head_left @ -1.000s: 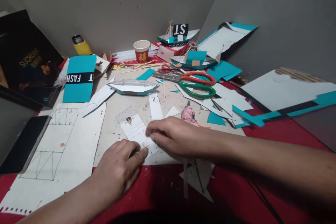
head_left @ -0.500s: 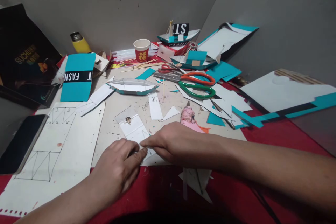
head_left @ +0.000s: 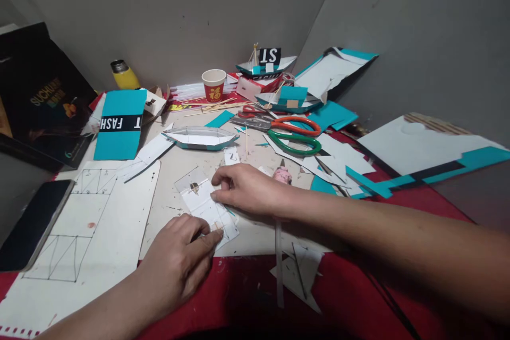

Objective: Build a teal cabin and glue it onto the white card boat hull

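A folded white card strip (head_left: 198,198), with pencil lines and a dark hole near its far end, lies in front of me. My left hand (head_left: 181,247) is curled at its near end, fingertips pressed on the card beside a small bit of wood. At the strip's right edge is my right hand (head_left: 243,187), thumb and forefinger curved with a gap between them; I cannot tell whether they touch the card. Under and behind my right wrist is a pink glue gun (head_left: 282,174), partly hidden, with a clear glue stick (head_left: 279,271) sticking out toward me.
Beyond the strip sits a small card boat (head_left: 203,138). Large scissors (head_left: 295,135) and card offcuts lie to the right. Two finished-looking boats (head_left: 266,66), a paper cup (head_left: 214,85) and thin sticks stand behind. On the left are a phone (head_left: 35,223) and a drawn-on sheet (head_left: 123,218).
My right hand has moved away from my left fingertips, up along the strip to its far right edge, uncovering the near end. My left hand stays in place. The view has tilted slightly.
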The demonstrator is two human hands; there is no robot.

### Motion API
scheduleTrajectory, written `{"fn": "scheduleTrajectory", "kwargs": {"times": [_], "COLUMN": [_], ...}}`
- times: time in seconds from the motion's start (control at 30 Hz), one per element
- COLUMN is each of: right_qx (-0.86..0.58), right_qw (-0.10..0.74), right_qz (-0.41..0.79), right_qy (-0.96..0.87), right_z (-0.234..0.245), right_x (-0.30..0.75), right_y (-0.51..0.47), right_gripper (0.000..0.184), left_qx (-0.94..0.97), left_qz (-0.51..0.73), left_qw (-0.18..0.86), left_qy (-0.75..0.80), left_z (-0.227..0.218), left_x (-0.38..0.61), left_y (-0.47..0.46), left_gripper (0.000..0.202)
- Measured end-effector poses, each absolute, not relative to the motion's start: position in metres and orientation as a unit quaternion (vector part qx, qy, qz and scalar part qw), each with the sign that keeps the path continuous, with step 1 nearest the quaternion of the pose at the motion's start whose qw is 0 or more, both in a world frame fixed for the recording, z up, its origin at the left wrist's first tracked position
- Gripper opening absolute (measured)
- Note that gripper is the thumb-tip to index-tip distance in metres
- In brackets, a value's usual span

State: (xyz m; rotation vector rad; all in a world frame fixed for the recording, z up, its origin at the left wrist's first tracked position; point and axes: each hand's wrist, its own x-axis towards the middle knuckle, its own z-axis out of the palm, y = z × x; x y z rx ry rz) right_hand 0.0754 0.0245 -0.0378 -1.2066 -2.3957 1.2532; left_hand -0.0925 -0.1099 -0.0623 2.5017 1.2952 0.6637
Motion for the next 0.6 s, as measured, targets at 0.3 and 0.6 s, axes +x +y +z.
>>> {"fn": "scheduleTrajectory", "kwargs": {"times": [0.3, 0.6], "right_qx": [-0.366, -0.384], "right_qw": [0.08, 0.074], "right_qz": [0.519, 0.644], "right_qy": [-0.768, -0.657], "right_z": [-0.038, -0.033], "right_x": [0.074, 0.085], "right_y": [0.025, 0.025], "right_gripper": [0.013, 0.015], "left_qx": [0.847, 0.645], "left_qz": [0.257, 0.448], "left_qw": [0.16, 0.249], "left_qy": [0.438, 0.567], "left_z": [-0.056, -0.041], "left_x": [-0.095, -0.102], "left_y": [-0.109, -0.112], "left_gripper": [0.038, 0.012]}}
